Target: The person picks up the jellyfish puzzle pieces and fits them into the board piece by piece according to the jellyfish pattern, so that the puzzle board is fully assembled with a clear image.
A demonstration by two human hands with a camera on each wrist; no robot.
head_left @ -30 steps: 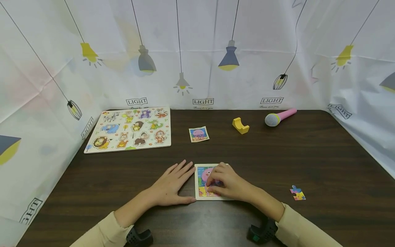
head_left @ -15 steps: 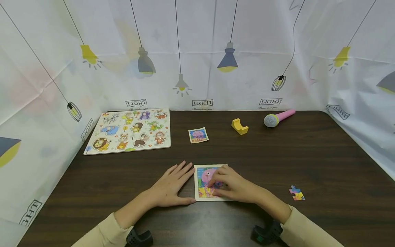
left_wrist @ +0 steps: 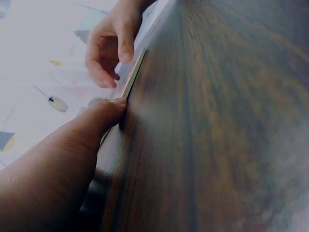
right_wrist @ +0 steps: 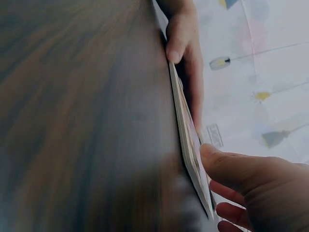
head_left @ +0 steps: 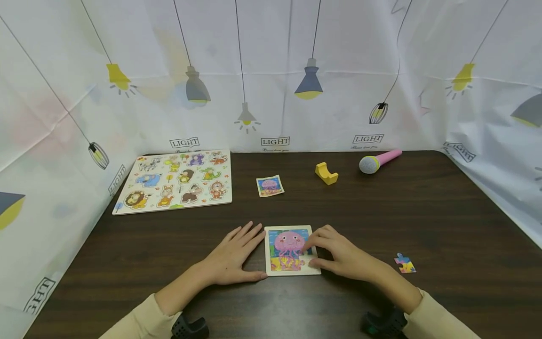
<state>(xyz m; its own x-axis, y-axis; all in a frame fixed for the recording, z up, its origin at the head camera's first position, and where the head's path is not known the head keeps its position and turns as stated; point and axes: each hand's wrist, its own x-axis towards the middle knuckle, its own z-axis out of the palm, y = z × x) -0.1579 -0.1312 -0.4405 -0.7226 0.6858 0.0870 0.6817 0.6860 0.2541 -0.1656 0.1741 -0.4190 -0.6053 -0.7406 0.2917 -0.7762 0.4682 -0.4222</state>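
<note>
A square jigsaw puzzle (head_left: pixel 289 241) in a pale frame shows a pink jellyfish, and its lower right corner is a bare gap. My left hand (head_left: pixel 237 256) lies spread on the table, its thumb and a fingertip touching the frame's left edge. Over the right side hovers my right hand (head_left: pixel 338 254), thumb and fingers apart and bent loosely, with nothing seen between them. In the right wrist view the thumb of that hand (right_wrist: pixel 260 181) is close above the puzzle's edge (right_wrist: pixel 186 135). One loose puzzle piece (head_left: pixel 405 263), blue, pink and yellow, lies farther right on the table.
A jellyfish picture card (head_left: pixel 270 186) lies behind the puzzle. At the back left is an animal puzzle board (head_left: pixel 173 183). A yellow curved block (head_left: pixel 326 174) and a pink toy microphone (head_left: pixel 379 161) are toward the back. A printed white cloth (head_left: pixel 271 70) borders the dark table.
My right hand has shifted right, off the middle of the puzzle, uncovering the jellyfish and the corner gap. The left hand stays in place. The whole head view has shifted slightly.
</note>
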